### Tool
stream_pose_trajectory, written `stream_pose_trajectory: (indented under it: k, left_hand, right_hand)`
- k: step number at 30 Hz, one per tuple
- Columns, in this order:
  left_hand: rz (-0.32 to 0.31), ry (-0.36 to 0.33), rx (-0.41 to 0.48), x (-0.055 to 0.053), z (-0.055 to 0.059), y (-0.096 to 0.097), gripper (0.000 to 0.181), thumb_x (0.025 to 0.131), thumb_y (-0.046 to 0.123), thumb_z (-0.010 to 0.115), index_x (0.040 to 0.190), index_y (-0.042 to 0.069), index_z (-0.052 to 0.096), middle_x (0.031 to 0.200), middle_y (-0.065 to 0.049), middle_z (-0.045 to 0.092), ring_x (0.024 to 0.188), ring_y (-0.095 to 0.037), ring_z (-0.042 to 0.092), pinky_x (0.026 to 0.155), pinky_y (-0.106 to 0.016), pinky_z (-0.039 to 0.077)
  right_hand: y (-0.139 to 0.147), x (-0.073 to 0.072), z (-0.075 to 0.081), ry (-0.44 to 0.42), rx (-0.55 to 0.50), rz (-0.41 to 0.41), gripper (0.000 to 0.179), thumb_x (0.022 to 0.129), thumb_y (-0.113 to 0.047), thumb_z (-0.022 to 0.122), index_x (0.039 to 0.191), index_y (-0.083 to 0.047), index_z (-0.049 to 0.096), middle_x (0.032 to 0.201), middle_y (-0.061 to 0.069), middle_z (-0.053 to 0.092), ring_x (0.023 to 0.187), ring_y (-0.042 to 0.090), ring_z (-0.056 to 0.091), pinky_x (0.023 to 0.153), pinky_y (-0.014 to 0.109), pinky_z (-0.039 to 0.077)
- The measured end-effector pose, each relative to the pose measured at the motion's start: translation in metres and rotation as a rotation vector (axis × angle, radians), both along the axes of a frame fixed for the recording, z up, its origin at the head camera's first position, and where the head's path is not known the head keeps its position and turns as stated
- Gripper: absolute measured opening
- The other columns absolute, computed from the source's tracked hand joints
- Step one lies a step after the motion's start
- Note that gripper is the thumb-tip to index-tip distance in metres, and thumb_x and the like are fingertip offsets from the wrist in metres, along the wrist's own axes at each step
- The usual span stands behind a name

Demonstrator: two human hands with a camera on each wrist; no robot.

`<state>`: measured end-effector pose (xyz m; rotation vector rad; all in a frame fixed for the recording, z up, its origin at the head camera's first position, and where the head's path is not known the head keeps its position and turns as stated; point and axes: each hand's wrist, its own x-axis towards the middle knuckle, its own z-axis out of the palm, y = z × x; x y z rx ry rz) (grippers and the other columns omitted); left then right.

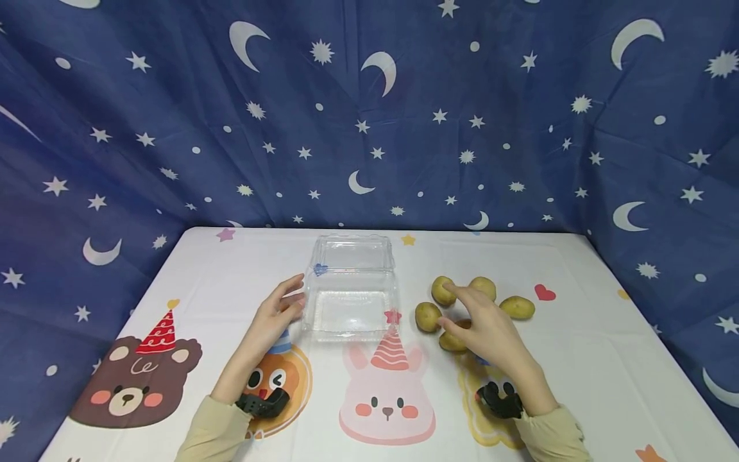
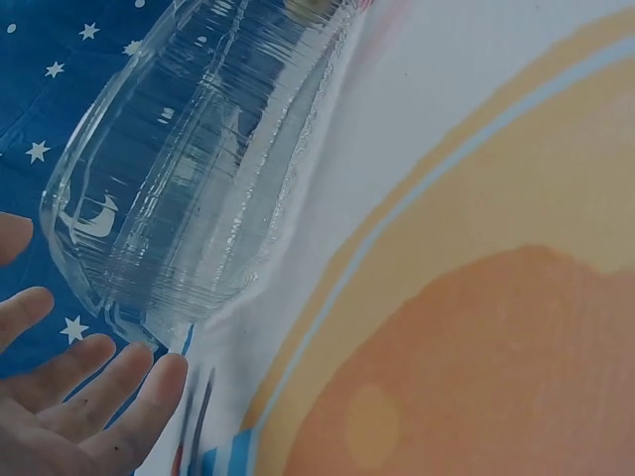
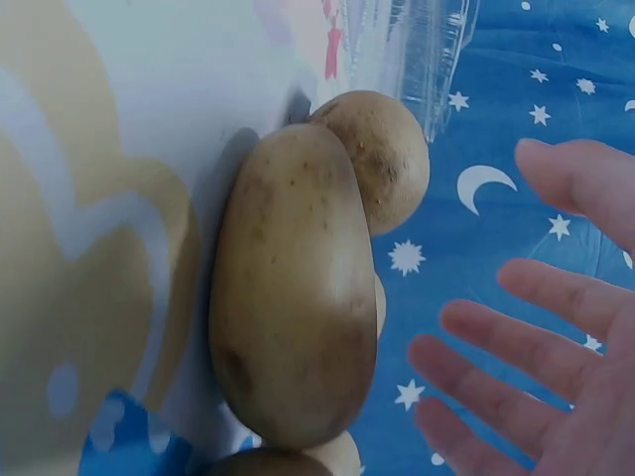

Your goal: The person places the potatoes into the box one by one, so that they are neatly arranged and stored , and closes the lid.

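In the head view, the right hand (image 1: 488, 328) covers part of the front potato (image 1: 452, 341) and of the rear potato (image 1: 484, 285). The left arm hides one side of the orange print (image 1: 299, 378), and the bottom edge cuts off the left sleeve (image 1: 216, 423) and right sleeve (image 1: 551, 433). In the left wrist view, the top edge crops the box (image 2: 189, 169) and a brown patch (image 2: 310, 9) behind it; the left hand (image 2: 84, 407) is cut at the left and bottom. It may touch the box (clear plastic makes contact hard to judge). In the right wrist view, the long potato (image 3: 293, 288) hides all but a sliver of another potato (image 3: 380, 305); the bottom edge crops a dark potato (image 3: 266, 464).
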<state>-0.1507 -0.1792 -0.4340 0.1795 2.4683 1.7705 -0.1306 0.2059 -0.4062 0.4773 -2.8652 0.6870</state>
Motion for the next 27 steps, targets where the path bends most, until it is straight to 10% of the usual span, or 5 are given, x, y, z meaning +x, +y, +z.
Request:
stream_pose_trajectory:
  k: [27]
  left_hand:
    - [-0.039,-0.025,0.098,-0.001,-0.008,-0.007,0.051,0.098,0.011,0.051,0.146,0.006,0.037,0.143,-0.024,0.045,0.130,-0.040,0.048,0.087,-0.023,0.055]
  right_hand:
    - [-0.019,-0.009,-0.020,-0.096,0.088,0.042,0.064,0.077,-0.038,0.079,0.132,-0.017,0.056,0.099,-0.003,0.062,0.075,0.009,0.050,0.062,0.021,0.040]
